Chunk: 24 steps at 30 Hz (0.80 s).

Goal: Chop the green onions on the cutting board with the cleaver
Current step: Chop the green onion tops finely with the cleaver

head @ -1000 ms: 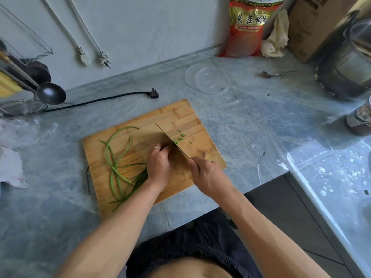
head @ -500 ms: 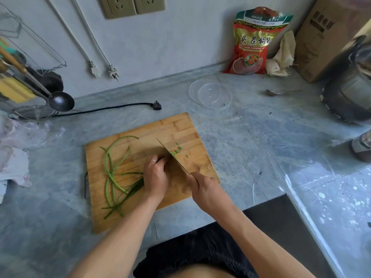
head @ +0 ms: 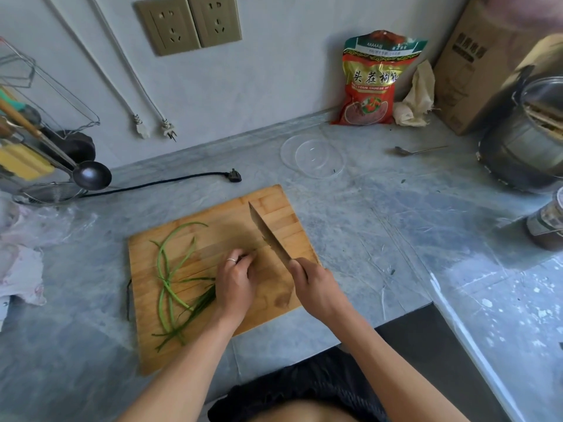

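Right hand (head: pixel 318 289) clenched round the cleaver (head: pixel 268 234) handle, blade angled over the cutting board (head: pixel 213 339). Left hand (head: pixel 236 283) curled, fingers (head: pixel 243 258) pinning the green onions (head: pixel 170 278) down mid-board, stalks trailing left. Clear bowl (head: pixel 313 156) further back on the table (head: pixel 365 226).

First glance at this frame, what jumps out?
The cleaver in the right hand, blade angled across the wooden cutting board at centre. Beside it the left hand pins down the long green onions that trail over the board's left half. At the back wall, a bright red bag stands on the grey counter.
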Each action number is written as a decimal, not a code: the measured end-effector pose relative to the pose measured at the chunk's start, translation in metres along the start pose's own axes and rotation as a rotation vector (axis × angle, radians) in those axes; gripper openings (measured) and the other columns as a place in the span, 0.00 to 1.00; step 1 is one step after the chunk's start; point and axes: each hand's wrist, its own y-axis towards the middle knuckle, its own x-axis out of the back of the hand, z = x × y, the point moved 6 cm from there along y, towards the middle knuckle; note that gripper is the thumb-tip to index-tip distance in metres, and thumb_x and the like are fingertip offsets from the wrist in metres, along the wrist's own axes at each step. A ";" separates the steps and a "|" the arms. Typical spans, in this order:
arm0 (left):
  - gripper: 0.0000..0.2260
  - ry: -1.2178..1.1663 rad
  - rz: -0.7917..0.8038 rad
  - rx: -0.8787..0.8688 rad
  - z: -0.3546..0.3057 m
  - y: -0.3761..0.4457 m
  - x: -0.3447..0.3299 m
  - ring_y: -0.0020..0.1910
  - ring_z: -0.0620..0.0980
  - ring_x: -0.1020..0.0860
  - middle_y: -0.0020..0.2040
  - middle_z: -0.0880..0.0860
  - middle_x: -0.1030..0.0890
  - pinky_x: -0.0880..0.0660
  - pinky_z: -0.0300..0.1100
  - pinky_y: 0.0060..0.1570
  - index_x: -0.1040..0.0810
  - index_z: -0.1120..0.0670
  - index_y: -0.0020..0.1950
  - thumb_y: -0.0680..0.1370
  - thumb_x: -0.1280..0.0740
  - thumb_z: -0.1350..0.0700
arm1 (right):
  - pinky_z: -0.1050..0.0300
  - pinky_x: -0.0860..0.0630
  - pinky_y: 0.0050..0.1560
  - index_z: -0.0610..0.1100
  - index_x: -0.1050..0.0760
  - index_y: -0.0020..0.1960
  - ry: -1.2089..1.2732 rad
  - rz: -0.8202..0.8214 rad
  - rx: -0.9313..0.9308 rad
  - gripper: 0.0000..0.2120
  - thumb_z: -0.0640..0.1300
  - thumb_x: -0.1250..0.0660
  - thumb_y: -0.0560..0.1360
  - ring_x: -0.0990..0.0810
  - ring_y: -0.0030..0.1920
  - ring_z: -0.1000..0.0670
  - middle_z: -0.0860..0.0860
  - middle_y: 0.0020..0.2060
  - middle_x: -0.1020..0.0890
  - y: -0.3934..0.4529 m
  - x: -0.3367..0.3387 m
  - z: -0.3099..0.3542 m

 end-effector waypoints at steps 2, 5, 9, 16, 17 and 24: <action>0.15 -0.025 0.020 0.006 0.000 0.001 0.002 0.45 0.60 0.20 0.49 0.58 0.19 0.20 0.49 0.44 0.16 0.60 0.55 0.71 0.31 0.71 | 0.61 0.39 0.30 0.48 0.39 0.33 -0.021 0.013 0.041 0.21 0.53 0.48 0.83 0.35 0.25 0.55 0.54 0.25 0.33 -0.005 -0.001 0.005; 0.14 -0.068 -0.020 0.062 0.006 0.006 0.005 0.43 0.60 0.21 0.45 0.57 0.18 0.23 0.49 0.41 0.15 0.59 0.51 0.70 0.35 0.69 | 0.60 0.39 0.30 0.48 0.39 0.33 -0.067 0.015 0.081 0.20 0.52 0.48 0.83 0.35 0.26 0.54 0.54 0.26 0.34 -0.008 -0.007 0.009; 0.09 -0.173 -0.114 0.129 0.009 0.006 0.010 0.41 0.57 0.23 0.41 0.54 0.15 0.27 0.44 0.42 0.15 0.57 0.46 0.73 0.31 0.67 | 0.56 0.36 0.31 0.52 0.39 0.33 -0.098 -0.001 0.093 0.20 0.52 0.48 0.83 0.35 0.27 0.52 0.54 0.25 0.33 -0.014 -0.014 0.006; 0.08 -0.286 -0.115 0.204 0.014 0.006 0.016 0.41 0.53 0.18 0.42 0.54 0.14 0.28 0.37 0.41 0.15 0.58 0.45 0.71 0.29 0.68 | 0.62 0.40 0.30 0.53 0.39 0.32 -0.067 -0.012 0.090 0.21 0.50 0.47 0.83 0.34 0.25 0.55 0.55 0.23 0.34 -0.017 -0.023 0.008; 0.08 -0.283 -0.106 0.200 0.015 0.007 0.016 0.41 0.52 0.18 0.42 0.54 0.15 0.28 0.36 0.41 0.15 0.57 0.45 0.71 0.29 0.68 | 0.62 0.40 0.30 0.53 0.39 0.32 -0.071 -0.004 0.085 0.20 0.50 0.47 0.83 0.34 0.25 0.55 0.55 0.23 0.34 -0.017 -0.023 0.009; 0.06 -0.262 -0.115 0.111 0.017 0.003 0.016 0.37 0.51 0.18 0.40 0.52 0.14 0.24 0.40 0.39 0.14 0.57 0.46 0.74 0.29 0.66 | 0.60 0.40 0.29 0.49 0.38 0.33 -0.070 -0.035 0.097 0.20 0.50 0.46 0.83 0.37 0.24 0.53 0.55 0.23 0.35 -0.023 -0.020 0.017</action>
